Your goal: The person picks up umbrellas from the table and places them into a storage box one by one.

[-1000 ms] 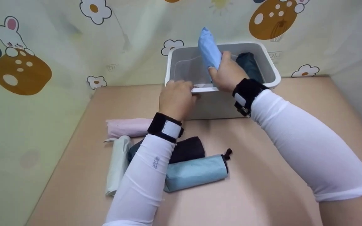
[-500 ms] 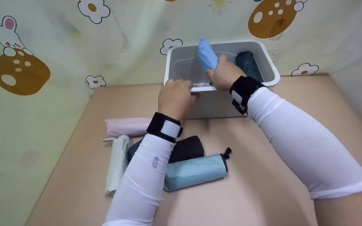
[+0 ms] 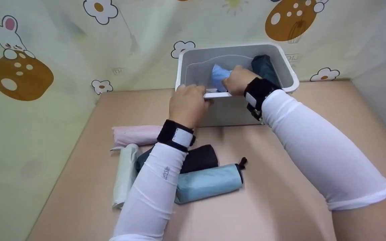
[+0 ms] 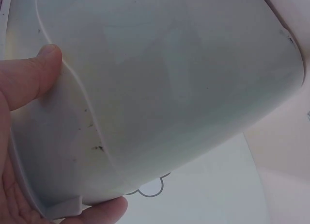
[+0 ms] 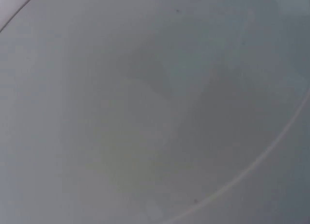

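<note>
My left hand [image 3: 188, 105] grips the front rim of a grey plastic bin [image 3: 295, 78]. In the left wrist view, its thumb [image 4: 46, 71] lies along the bin's outer wall [image 4: 169, 88], with the fingers around the rim. My right hand [image 3: 240, 80] reaches over the front rim and holds a blue folded umbrella [image 3: 219, 75] inside the bin. The umbrella's lower part is hidden by the front wall and the hand. To its right, a dark green folded umbrella [image 3: 265, 68] leans in the bin. The right wrist view shows just the bin's wall [image 5: 145, 112] close up.
On the table [image 3: 263, 214] in front of the bin lie a pink umbrella [image 3: 137, 135], a white one [image 3: 125, 177], a black one [image 3: 201, 159] and a light teal one [image 3: 209, 184] with a black strap. My left forearm covers part of them. A patterned curtain [image 3: 139, 43] hangs behind.
The right hand has lowered the blue umbrella into the bin; its tip has sunk from above the back rim to below it. The left hand stays on the rim.
</note>
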Demonstrator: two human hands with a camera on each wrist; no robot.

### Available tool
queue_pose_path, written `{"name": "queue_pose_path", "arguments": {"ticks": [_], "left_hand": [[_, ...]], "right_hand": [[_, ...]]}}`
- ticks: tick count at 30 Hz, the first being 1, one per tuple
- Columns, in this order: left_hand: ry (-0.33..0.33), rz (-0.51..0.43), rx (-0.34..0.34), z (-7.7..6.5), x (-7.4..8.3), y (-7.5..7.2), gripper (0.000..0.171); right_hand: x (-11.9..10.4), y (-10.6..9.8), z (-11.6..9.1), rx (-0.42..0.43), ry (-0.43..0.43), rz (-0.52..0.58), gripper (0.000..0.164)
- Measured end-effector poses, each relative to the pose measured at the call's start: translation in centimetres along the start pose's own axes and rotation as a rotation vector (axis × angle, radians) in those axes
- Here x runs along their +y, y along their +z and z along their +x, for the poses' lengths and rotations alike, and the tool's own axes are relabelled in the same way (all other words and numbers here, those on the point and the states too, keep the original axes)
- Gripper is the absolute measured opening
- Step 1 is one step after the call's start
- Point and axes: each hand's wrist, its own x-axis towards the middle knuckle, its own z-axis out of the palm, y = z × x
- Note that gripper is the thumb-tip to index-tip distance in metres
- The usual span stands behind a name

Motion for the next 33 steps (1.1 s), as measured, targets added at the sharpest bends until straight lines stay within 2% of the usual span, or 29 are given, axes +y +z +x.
{"name": "queue_pose_path", "arguments": {"ticks": [4,7,11,21,25,33], "left_hand": [[0.006,-0.002,0.006,-0.01,-0.03,-0.01,0.03],[0.017,0.008,0.002,0.02,-0.01,-0.04,0.03],[0.03,0.022,-0.002,0.04,-0.06,0.0,0.032],[0.044,0.027,-0.004,0.08,-0.11,-0.01,0.034],[0.037,0.023,-0.007,0.08,-0.1,0.0,0.035],[0.035,0.029,0.001,0.08,0.0,0.06,0.034]], "right_hand": [[0.05,-0.05,0.23,-0.02,-0.089,-0.119,0.052],[0.23,-0.04,0.44,-0.006,-0.215,-0.268,0.043],[0.43,0.19,0.8,0.034,-0.281,-0.31,0.036],[0.12,0.28,0.24,0.002,-0.079,-0.015,0.05],[0.05,0.41,0.08,0.011,-0.024,0.043,0.053],[0.17,0.75,0.1,0.081,-0.006,0.096,0.052]]}}
